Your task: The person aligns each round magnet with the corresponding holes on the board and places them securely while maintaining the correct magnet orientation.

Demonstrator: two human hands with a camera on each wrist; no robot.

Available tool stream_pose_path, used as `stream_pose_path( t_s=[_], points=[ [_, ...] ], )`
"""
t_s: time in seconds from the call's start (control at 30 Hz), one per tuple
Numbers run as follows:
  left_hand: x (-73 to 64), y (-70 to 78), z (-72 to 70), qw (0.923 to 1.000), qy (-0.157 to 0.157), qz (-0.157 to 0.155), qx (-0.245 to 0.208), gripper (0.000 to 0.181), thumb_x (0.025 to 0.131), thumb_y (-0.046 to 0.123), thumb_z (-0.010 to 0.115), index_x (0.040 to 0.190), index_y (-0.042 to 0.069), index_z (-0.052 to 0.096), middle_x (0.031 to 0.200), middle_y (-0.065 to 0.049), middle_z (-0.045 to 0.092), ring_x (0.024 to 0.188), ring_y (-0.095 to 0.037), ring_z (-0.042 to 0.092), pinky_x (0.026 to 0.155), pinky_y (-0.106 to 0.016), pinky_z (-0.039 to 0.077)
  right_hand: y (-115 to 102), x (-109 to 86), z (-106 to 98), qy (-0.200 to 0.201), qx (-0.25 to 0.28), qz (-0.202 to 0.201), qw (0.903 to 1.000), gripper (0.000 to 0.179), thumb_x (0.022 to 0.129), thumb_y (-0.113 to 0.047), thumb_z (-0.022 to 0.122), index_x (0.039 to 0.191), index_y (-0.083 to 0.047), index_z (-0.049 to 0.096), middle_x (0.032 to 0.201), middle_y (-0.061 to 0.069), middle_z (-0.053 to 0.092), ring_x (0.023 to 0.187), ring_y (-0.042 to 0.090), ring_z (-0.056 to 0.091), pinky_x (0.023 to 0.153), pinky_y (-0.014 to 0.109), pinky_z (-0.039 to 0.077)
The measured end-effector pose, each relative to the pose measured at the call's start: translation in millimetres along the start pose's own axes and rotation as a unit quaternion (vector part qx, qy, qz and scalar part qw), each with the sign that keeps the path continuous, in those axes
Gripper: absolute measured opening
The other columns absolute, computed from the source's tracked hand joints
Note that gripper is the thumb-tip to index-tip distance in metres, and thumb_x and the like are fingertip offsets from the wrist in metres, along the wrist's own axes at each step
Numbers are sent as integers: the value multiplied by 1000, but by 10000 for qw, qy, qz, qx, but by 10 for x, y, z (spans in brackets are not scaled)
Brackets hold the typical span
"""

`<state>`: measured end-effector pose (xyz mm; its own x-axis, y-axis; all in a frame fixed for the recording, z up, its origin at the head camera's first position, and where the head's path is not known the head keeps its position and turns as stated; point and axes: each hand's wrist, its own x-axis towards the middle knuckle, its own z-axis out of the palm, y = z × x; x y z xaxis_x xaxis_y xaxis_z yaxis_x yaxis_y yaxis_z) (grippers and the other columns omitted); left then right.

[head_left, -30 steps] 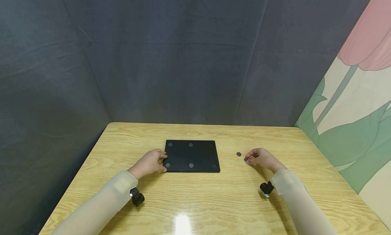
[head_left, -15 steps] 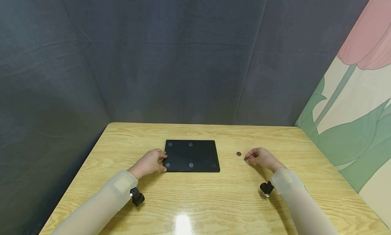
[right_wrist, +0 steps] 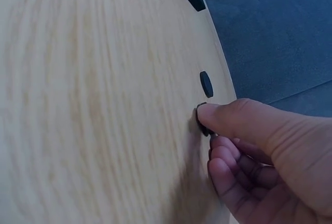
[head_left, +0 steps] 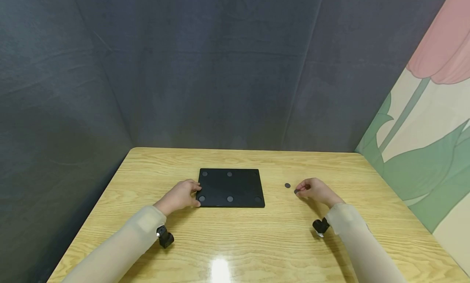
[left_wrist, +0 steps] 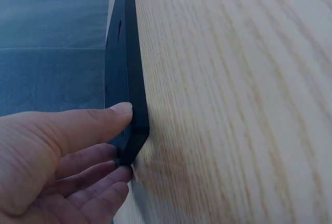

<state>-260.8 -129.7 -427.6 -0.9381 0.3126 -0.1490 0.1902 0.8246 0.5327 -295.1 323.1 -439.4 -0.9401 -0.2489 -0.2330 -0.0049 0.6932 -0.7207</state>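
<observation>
A flat black rectangular board (head_left: 235, 188) lies on the wooden table, with several round grey spots along its far and near edges. The spots at its right end are fainter. My left hand (head_left: 180, 196) holds the board's left edge. In the left wrist view the thumb (left_wrist: 122, 109) sits near a corner, with the fingers against the end. Right of the board, my right hand (head_left: 318, 192) pinches a small dark disc (right_wrist: 201, 123), its thumb over the disc, close to the tabletop. A second dark disc (head_left: 287, 185) lies flat just beyond it, to the left.
The wooden table (head_left: 235, 238) extends around the board and discs. A dark grey curtain (head_left: 220, 70) hangs behind the far edge and on the left. To the right is a flower-patterned panel (head_left: 433, 152). Each wrist carries a small black camera.
</observation>
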Motion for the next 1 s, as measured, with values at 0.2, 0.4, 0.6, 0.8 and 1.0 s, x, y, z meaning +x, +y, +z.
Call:
stream_pose_path(
  t_s=[0.2, 0.4, 0.6, 0.8, 1.0],
  points=[
    [4, -1, 1, 10000, 13, 17, -10, 55, 71, 16, 80, 120, 1, 61, 132, -11, 50, 122, -33, 44, 98, -43, 39, -90, -29, -33, -9, -134, -186, 9997, 22, 85, -9, 66, 100, 6, 61, 88, 9, 60, 79, 16, 54, 67, 25, 48],
    [12, -9, 1, 10000, 17, 27, 10, 55, 71, 17, 80, 120, 1, 61, 132, -12, 50, 122, -33, 44, 98, -44, 39, -227, -39, -89, 27, -83, -527, 9986, 21, 86, -5, 62, 102, 9, 59, 90, 12, 61, 81, 18, 56, 70, 27, 50],
    [8, -8, -3, 10000, 8, 23, 7, 55, 72, 17, 80, 121, 1, 61, 132, -12, 50, 122, -33, 44, 98, -44, 39, -384, -30, -100, 123, -294, -735, 9968, 19, 86, -6, 62, 101, 7, 61, 89, 10, 62, 80, 17, 57, 72, 31, 50],
    [11, -8, 1, 10000, 7, 7, -31, 55, 72, 17, 79, 121, 1, 60, 133, -12, 49, 123, -33, 44, 99, -44, 38, -548, -39, -84, 25, -59, -826, 9966, 19, 87, -6, 62, 102, 6, 60, 90, 14, 62, 81, 18, 57, 74, 38, 51],
    [15, -12, 3, 10000, 14, 11, -10, 55, 72, 16, 79, 121, 1, 60, 133, -11, 49, 123, -32, 44, 99, -43, 38, -687, -31, -50, 83, -89, -930, 9956, 19, 87, -9, 64, 100, 4, 61, 90, 11, 63, 79, 17, 57, 73, 35, 51]
  ],
)
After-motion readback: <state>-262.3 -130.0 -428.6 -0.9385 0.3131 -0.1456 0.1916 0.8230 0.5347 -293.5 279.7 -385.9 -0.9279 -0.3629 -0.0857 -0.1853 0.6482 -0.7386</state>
